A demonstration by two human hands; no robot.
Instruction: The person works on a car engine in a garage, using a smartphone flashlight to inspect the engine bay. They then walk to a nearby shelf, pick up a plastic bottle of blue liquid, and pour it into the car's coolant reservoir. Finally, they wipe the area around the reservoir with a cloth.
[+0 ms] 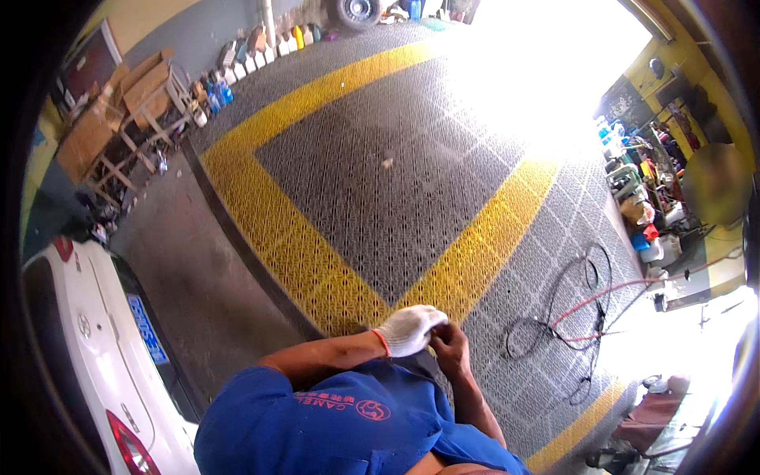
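Note:
My left hand (409,328) wears a white knitted glove with an orange cuff, and its fingers are bent in front of my waist. Bare, my right hand (451,349) meets the gloved fingertips with its own fingers curled. Any small thing between the two hands is hidden by the fingers. Below them is my blue work shirt (332,409), which bears red printing. Beyond the hands spreads a floor of perforated grey plastic tiles (380,225) with a yellow tile border (285,249).
A white car (101,332) stands close on my left. Cardboard (89,139) leans on a frame at far left, with several jugs (267,54) along the wall and a wheel (358,10). Black cable (549,297) and a red hose (594,297) lie at right, near cluttered shelves (650,178).

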